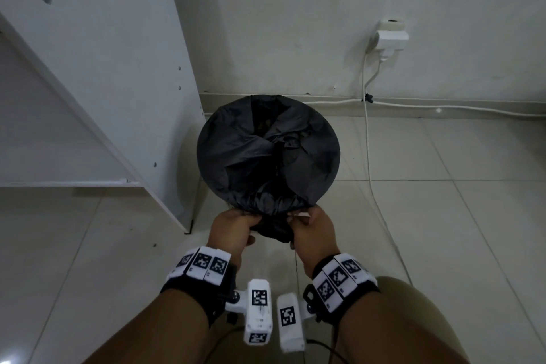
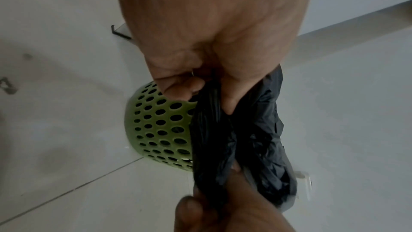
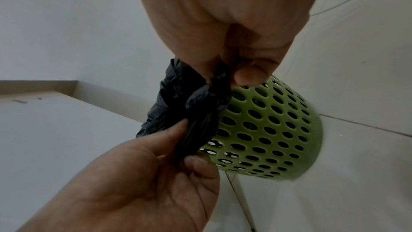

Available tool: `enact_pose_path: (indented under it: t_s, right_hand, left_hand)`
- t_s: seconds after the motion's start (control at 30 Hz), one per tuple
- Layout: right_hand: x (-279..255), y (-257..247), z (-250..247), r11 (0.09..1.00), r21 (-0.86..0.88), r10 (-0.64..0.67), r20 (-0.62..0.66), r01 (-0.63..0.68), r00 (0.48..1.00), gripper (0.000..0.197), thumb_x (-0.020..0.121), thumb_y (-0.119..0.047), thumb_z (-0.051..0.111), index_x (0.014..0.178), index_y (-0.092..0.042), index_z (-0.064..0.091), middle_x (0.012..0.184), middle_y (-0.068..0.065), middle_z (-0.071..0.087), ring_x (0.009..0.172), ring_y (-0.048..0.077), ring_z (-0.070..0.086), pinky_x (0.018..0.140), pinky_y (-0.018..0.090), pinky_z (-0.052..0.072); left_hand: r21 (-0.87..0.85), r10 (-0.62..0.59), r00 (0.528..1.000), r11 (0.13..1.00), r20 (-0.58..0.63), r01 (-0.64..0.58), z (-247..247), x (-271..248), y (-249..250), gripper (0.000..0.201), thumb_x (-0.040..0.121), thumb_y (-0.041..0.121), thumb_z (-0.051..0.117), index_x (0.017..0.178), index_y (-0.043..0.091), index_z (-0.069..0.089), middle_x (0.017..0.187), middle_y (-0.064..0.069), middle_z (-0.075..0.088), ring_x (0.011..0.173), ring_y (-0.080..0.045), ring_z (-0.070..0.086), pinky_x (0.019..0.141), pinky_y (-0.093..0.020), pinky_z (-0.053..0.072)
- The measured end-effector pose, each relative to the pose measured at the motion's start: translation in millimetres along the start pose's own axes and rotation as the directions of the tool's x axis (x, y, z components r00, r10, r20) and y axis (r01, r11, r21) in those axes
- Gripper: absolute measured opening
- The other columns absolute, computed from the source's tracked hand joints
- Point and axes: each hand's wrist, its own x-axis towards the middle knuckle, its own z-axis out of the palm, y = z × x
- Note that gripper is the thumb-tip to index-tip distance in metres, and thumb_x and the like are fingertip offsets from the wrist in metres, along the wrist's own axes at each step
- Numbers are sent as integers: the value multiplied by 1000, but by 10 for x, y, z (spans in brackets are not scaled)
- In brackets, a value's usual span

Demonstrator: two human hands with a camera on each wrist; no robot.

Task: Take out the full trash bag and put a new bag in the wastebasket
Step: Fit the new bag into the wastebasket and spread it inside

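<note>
**Both my hands pinch the black bag at the near rim**

The black trash bag (image 1: 266,154) sits in the green wastebasket (image 3: 272,130). It is stretched over the round top, and its middle is crumpled and folded in. The basket has lots of round holes in its side. It stands on the pale floor tiles (image 1: 443,216), close to the wall.

At the edge nearest me, a bunch of the bag hangs down over the rim. My left hand (image 1: 233,227) grips that bunch, with my fingers curled round it and my thumb (image 3: 196,163) pressing from below. My right hand (image 1: 313,227) pinches the same bunch just beside it, thumb (image 3: 252,75) against fingers. My two hands are very near each other, with black plastic between them.

A white cabinet (image 1: 103,68) stands just to the left of the basket. On the wall behind is a white plug socket (image 1: 390,38), and a white cable (image 1: 369,156) runs down from it and across the floor on the right. Both my wrists wear bands with black and white square marks (image 1: 204,263).
</note>
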Motion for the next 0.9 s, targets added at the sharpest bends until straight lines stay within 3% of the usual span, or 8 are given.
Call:
enact_pose_path:
  t_s: [0.07, 0.13, 0.27, 0.37, 0.6, 0.73, 0.8, 0.9]
  right_hand:
    - [-54, -54, -35, 995, 93, 27, 36, -30, 999, 17, 89, 1, 52, 77, 0, 65, 68, 23, 65, 53, 24, 55, 52, 37, 47]
    - [-108, -102, -72, 993, 113, 9, 120, -22, 993, 24, 90, -2, 56, 71, -8, 69, 61, 5, 67, 52, 11, 56, 51, 27, 46]
    - [-125, -107, -41, 973, -168, -121, 222, 160, 968, 11, 83, -29, 74, 79, -18, 76, 74, -10, 72, 68, 3, 64, 58, 17, 47]
    - [-82, -68, -8, 927, -296, -185, 169, 229, 968, 11, 84, -23, 72, 87, -13, 77, 80, -3, 71, 72, 6, 59, 57, 6, 39]
    - [-69, 7, -4, 871, -371, -326, 58, 323, 944, 14, 86, -15, 68, 76, -12, 76, 78, 5, 71, 68, 15, 60, 57, 18, 41]
    - [-94, 37, 61, 941, -308, -161, -33, 143, 986, 18, 90, -12, 63, 75, -7, 72, 70, 0, 63, 64, 14, 55, 55, 10, 39]
    - [-86, 45, 109, 997, -80, 6, -76, -12, 997, 20, 89, -10, 62, 72, -2, 70, 68, 7, 70, 61, 23, 65, 60, 34, 56]
    - [-200, -62, 143, 915, 341, 213, 43, -215, 976, 12, 89, -3, 63, 85, 2, 74, 80, 19, 76, 71, 32, 74, 66, 40, 62]
  left_hand:
    - [16, 45, 999, 999, -12, -45, -4, -28, -21, 13, 85, 7, 73, 72, 9, 70, 68, -6, 67, 59, -14, 55, 56, -27, 46]
    - [52, 89, 996, 995, 7, -90, -28, -45, -32, 15, 85, 11, 74, 70, 8, 72, 65, -7, 66, 56, -13, 54, 53, -25, 45]
    - [87, 104, 994, 990, 36, -107, -68, -41, -49, 16, 83, 16, 76, 68, 11, 73, 64, -4, 67, 57, -11, 56, 58, -28, 45]
    - [83, 89, 995, 992, 43, -93, -87, -48, -50, 15, 83, 13, 76, 69, 10, 74, 65, -6, 67, 60, -15, 56, 59, -29, 44]
    - [169, 126, 990, 977, 55, -134, -113, -28, -84, 17, 84, 12, 75, 68, 14, 77, 69, -7, 74, 63, -22, 63, 56, -29, 47]
    - [207, 163, 986, 964, 24, -164, -124, -4, -108, 13, 82, 14, 77, 68, 12, 78, 74, -14, 76, 75, -34, 71, 70, -43, 57]
    - [177, 174, 984, 968, 37, -178, -122, -54, -103, 13, 82, 13, 77, 70, 12, 79, 74, -12, 76, 76, -31, 72, 72, -42, 59]
    - [133, 180, 971, 971, 156, -201, -130, -137, -109, 13, 87, 10, 74, 76, 9, 80, 78, -14, 77, 74, -27, 73, 68, -36, 60]
